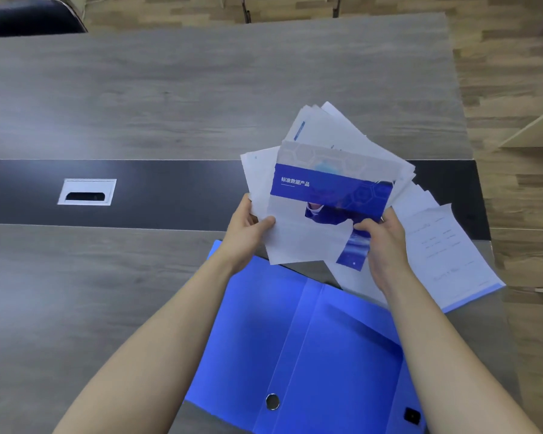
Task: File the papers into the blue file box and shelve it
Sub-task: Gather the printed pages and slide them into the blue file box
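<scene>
A loose stack of papers (pixel 323 170) is held up above the table, its sheets fanned and uneven; the top sheet has a blue banner with white text. My left hand (pixel 248 230) grips the stack's lower left edge, thumb on top. My right hand (pixel 381 239) grips its lower right corner. Below my forearms the blue file box (pixel 295 333) lies opened flat on the table, with a round metal finger hole near its front. More white sheets (pixel 436 245) lie in the box's right half, under my right hand.
The grey wood table (pixel 138 104) has a dark centre strip with a white cable port (pixel 87 192). Its right edge is near the papers, with wooden floor beyond. A dark chair (pixel 29 17) stands at the far left corner. A light wooden board (pixel 536 126) shows at the right.
</scene>
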### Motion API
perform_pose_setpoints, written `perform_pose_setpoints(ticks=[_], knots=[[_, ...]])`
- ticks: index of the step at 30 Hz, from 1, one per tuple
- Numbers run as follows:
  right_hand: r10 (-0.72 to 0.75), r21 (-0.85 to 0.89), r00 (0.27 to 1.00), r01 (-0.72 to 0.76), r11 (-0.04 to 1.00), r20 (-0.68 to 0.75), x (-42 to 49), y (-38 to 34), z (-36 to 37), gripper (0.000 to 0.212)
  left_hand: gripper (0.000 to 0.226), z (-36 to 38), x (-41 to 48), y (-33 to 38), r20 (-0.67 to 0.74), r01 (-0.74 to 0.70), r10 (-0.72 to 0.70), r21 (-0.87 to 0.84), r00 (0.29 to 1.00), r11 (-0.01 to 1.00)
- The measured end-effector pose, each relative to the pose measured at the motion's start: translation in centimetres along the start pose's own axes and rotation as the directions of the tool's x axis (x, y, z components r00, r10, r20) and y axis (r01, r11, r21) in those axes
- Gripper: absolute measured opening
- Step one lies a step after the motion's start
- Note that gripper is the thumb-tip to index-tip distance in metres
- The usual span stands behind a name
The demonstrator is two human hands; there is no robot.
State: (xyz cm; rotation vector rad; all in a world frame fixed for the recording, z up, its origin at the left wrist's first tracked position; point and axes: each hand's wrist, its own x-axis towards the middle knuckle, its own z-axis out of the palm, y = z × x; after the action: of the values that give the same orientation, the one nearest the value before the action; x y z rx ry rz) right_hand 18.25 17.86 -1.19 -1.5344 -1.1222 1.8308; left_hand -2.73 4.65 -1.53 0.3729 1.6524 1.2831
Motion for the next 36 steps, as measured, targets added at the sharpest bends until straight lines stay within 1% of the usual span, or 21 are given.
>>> perform_pose_setpoints(ticks=[2, 3, 5, 6, 8, 9, 11, 13, 15, 17, 21, 25, 27, 28, 30, 32, 34, 36], knots=[[-0.056, -0.031, 0.998, 0.057, 0.998, 0.023, -1.9, -0.1, 0.7, 0.034, 0.054, -1.6, -1.7, 0.2, -0.019, -0.046, 0.047, 0.08, 0.999, 0.996], [-0.082, -0.053, 0.996, 0.083, 0.995, 0.025, -2.8, 0.0, 1.1, 0.032, 0.055, -2.5, -2.7, 0.2, -0.033, -0.059, 0.064, 0.126, 0.997, 0.99], [-0.116, -0.089, 0.993, 0.119, 0.989, 0.036, -5.1, 0.6, 1.7, 0.017, 0.049, -4.1, -4.7, -0.3, -0.074, -0.065, 0.083, 0.212, 0.994, 0.975], [-0.119, -0.099, 0.992, 0.122, 0.988, 0.032, -6.5, 0.8, 2.1, 0.018, 0.043, -4.8, -5.8, -0.6, -0.101, -0.06, 0.086, 0.238, 0.991, 0.969], [-0.122, -0.121, 0.992, 0.124, 0.985, 0.021, -9.1, 2.1, 3.1, 0.04, 0.029, -6.2, -8.2, -1.6, -0.168, -0.039, 0.084, 0.256, 0.982, 0.966], [-0.122, -0.13, 0.992, 0.123, 0.984, 0.02, -10.4, 3.0, 3.6, 0.044, 0.026, -6.9, -9.3, -2.2, -0.199, -0.024, 0.08, 0.267, 0.977, 0.963], [-0.106, -0.131, 0.994, 0.103, 0.986, -0.015, -12.5, 5.3, 4.3, 0.036, 0.029, -8.2, -11.5, -3.9, -0.219, 0.0, 0.063, 0.277, 0.974, 0.961], [-0.054, -0.125, 0.997, 0.046, 0.991, -0.063, -13.9, 7.7, 4.8, 0.025, 0.024, -9.4, -13.4, -5.7, -0.213, 0.025, 0.039, 0.288, 0.976, 0.957], [-0.011, -0.14, 0.997, 0.0, 0.99, -0.081, -15.0, 9.6, 5.2, 0.018, 0.016, -10.7, -14.6, -7.3, -0.226, 0.027, 0.035, 0.267, 0.973, 0.963], [-0.009, -0.169, 0.995, -0.008, 0.986, -0.1, -16.0, 10.5, 5.5, 0.019, 0.021, -11.6, -15.4, -7.7, -0.228, -0.009, 0.069, 0.252, 0.971, 0.968], [-0.092, -0.155, 0.99, 0.075, 0.985, -0.11, -17.9, 11.0, 6.2, 0.031, 0.034, -12.7, -16.5, -7.8, -0.181, -0.095, 0.138, 0.225, 0.974, 0.97], [-0.148, -0.132, 0.979, 0.129, 0.983, -0.141, -18.7, 11.5, 6.6, 0.026, 0.039, -12.7, -17.5, -9.2, -0.164, -0.16, 0.185, 0.156, 0.969, 0.975], [-0.164, -0.106, 0.975, 0.149, 0.983, -0.148, -19.0, 12.1, 6.5, 0.008, 0.036, -12.4, -18.1, -9.8, -0.165, -0.194, 0.216, 0.142, 0.962, 0.971], [-0.169, -0.089, 0.975, 0.158, 0.984, -0.141, -19.3, 12.2, 6.5, 0.008, 0.035, -12.3, -18.3, -10.3, -0.169, -0.208, 0.228, 0.131, 0.959, 0.969], [-0.169, -0.101, 0.978, 0.158, 0.982, -0.119, -20.1, 12.4, 6.5, 0.017, 0.037, -11.8, -19.0, -10.7, -0.182, -0.23, 0.25, 0.126, 0.951, 0.965], [-0.173, -0.114, 0.977, 0.159, 0.981, -0.124, -20.5, 12.7, 6.5, 0.029, 0.043, -11.4, -19.4, -11.2, -0.197, -0.211, 0.234, 0.129, 0.952, 0.969], [-0.166, -0.096, 0.977, 0.154, 0.983, -0.131, -20.5, 13.1, 6.3, 0.029, 0.045, -11.3, -19.6, -11.9, -0.191, -0.175, 0.203, 0.151, 0.96, 0.973], [-0.144, -0.095, 0.983, 0.133, 0.986, -0.114, -20.1, 13.4, 5.9, 0.028, 0.041, -11.2, -19.1, -13.1, -0.151, -0.122, 0.147, 0.166, 0.978, 0.979]])
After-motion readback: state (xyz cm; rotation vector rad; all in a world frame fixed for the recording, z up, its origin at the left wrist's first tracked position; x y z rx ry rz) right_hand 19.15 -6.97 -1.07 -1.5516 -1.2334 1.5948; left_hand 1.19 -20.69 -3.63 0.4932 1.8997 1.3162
